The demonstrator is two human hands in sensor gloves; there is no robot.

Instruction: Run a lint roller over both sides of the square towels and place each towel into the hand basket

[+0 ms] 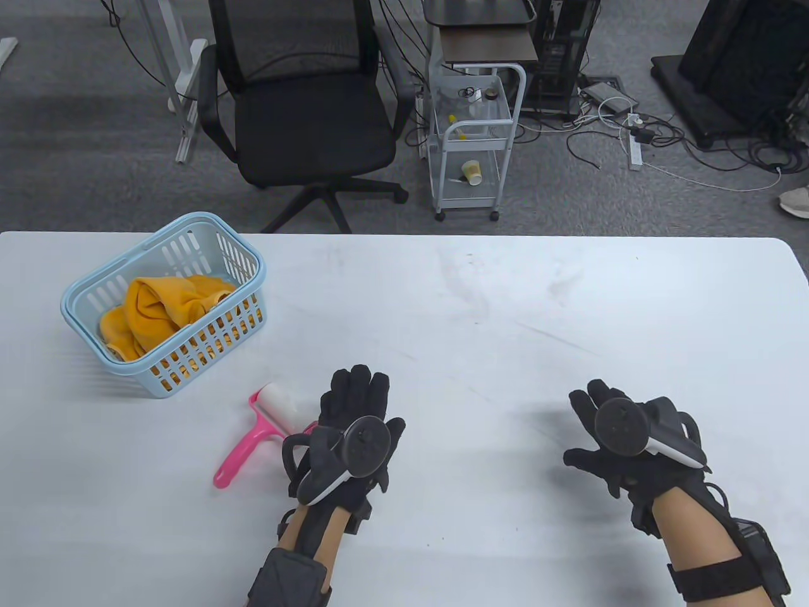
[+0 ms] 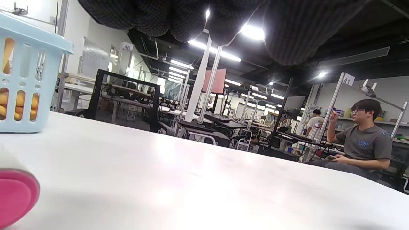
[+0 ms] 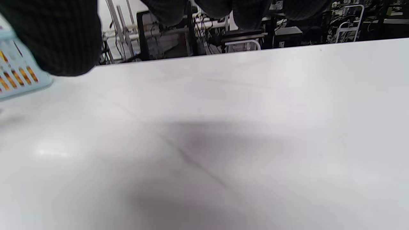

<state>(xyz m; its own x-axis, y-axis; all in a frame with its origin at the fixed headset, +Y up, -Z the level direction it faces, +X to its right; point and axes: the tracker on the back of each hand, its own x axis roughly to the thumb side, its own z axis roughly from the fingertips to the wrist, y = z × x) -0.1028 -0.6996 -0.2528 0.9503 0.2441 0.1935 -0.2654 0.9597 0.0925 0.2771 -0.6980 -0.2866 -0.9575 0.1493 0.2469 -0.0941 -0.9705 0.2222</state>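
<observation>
A light blue hand basket (image 1: 88,297) stands at the table's left, holding crumpled orange towels (image 1: 158,306). The basket's corner (image 2: 28,83) shows in the left wrist view, its edge (image 3: 22,84) in the right wrist view. A pink lint roller (image 1: 249,436) with a white roll lies flat on the table in front of the basket; its pink end (image 2: 14,196) shows at the left wrist view's lower left. My left hand (image 1: 354,404) hovers just right of the roller, fingers straight, holding nothing. My right hand (image 1: 597,430) hangs over the bare table at the right, fingers relaxed and empty.
The white table (image 1: 474,303) spreads between and beyond the hands. Behind its far edge stand a black office chair (image 1: 303,126) and a small white cart (image 1: 474,145). A seated person (image 2: 361,143) is far off in the left wrist view.
</observation>
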